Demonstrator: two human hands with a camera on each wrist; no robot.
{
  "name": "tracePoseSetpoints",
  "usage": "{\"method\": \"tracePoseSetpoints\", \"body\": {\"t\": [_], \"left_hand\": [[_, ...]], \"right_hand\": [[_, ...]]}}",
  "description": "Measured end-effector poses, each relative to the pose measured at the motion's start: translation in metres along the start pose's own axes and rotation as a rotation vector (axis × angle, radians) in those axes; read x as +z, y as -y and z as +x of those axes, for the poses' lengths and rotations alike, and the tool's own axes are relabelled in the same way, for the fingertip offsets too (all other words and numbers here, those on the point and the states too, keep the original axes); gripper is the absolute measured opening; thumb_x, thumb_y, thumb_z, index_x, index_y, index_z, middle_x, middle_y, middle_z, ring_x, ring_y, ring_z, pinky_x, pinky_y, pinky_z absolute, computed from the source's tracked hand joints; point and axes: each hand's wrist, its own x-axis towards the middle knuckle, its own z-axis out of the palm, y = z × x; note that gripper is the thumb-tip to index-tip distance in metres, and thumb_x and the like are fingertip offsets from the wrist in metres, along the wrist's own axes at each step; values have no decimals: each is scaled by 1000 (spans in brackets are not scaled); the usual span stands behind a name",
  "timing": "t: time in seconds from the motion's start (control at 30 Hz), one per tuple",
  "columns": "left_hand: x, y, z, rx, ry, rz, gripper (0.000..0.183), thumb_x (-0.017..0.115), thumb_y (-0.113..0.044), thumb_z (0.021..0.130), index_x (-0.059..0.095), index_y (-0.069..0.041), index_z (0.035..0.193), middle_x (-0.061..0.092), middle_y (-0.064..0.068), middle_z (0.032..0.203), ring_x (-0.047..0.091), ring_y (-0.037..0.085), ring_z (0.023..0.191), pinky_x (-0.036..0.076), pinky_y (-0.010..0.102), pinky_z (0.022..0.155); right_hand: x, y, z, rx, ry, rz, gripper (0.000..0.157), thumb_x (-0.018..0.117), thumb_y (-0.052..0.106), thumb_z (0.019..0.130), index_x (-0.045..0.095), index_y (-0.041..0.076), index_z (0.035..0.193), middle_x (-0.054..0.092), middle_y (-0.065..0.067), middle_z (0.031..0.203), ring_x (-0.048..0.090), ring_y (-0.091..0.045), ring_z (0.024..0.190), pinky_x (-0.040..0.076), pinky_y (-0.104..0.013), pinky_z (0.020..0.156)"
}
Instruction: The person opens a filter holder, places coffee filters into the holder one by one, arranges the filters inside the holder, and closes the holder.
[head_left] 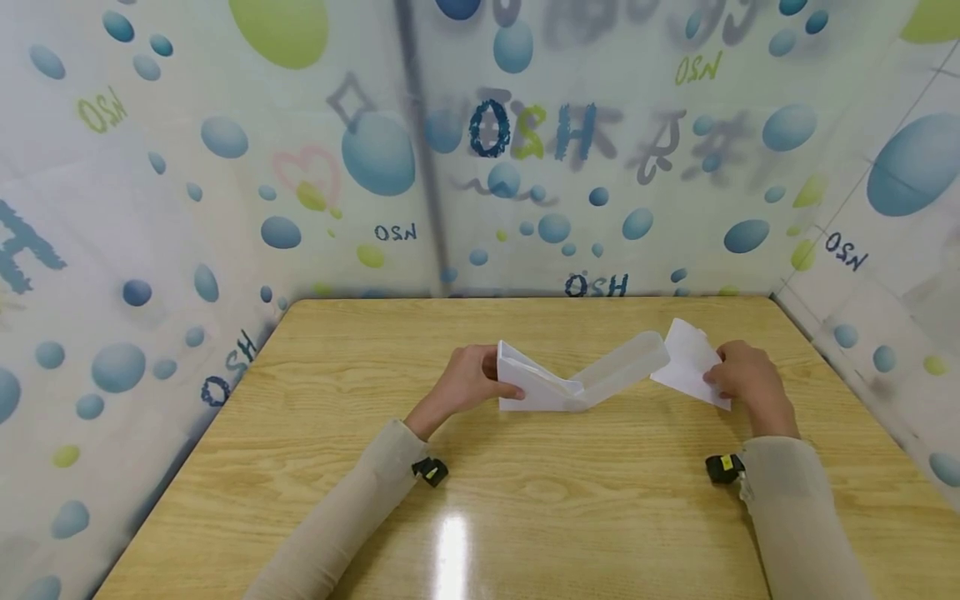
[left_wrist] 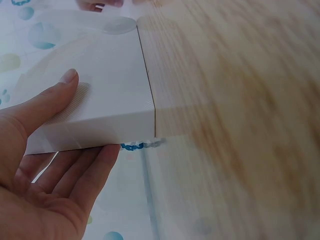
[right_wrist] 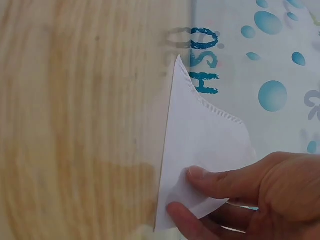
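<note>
My left hand [head_left: 471,379] grips a white case [head_left: 528,398] standing on the table, thumb on the front and fingers behind. From the case's right end a translucent lid [head_left: 626,367] slants up, swung open. In the left wrist view a ribbed edge shows under the thumb, with white paper in the case [left_wrist: 110,75]. My right hand [head_left: 750,385] pinches a white paper coffee filter [head_left: 684,358] between thumb and fingers. In the right wrist view the filter [right_wrist: 205,135] is flat, with a crimped curved edge. It stands just right of the lid's raised end.
A wood-grain table [head_left: 570,517] lies under both hands. Behind it hangs a light curtain [head_left: 337,217] printed with blue and green drops and letters. A small black device [head_left: 431,472] sits at the left cuff and another black device [head_left: 723,468] at the right.
</note>
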Motion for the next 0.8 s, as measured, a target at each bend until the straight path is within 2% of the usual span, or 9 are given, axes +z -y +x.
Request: {"method": "tracePoseSetpoints", "body": {"t": [0.2, 0.43, 0.6, 0.8], "left_hand": [[0, 0, 0, -3, -1, 6, 38, 92, -23, 78, 76, -16, 112, 80, 2, 104, 76, 12, 87, 61, 28, 75], [0, 0, 0, -4, 2, 12, 38, 92, -24, 79, 76, -16, 112, 80, 2, 103, 76, 11, 86, 61, 27, 74], [0, 0, 0, -1, -2, 24, 37, 93, -25, 78, 76, -16, 110, 81, 1, 101, 75, 10, 85, 60, 26, 74], [0, 0, 0, -7, -6, 21, 37, 93, -24, 78, 76, -16, 110, 80, 1, 101, 75, 10, 84, 59, 25, 73]], "right_hand": [[-5, 2, -2, -7, -11, 28, 55, 63, 10, 98, 42, -22, 138, 54, -40, 123, 62, -34, 84, 55, -29, 65], [-7, 5, -2, -15, -14, -2, 62, 59, 8, 99, 34, -26, 143, 42, -47, 140, 61, -42, 96, 59, -31, 69], [-9, 5, -3, -42, -37, -26, 58, 58, 8, 98, 37, -27, 140, 47, -47, 135, 64, -41, 92, 57, -39, 75], [-12, 6, -3, -96, -83, -32, 54, 54, 9, 97, 43, -26, 137, 60, -41, 120, 66, -32, 78, 51, -35, 67]]}}
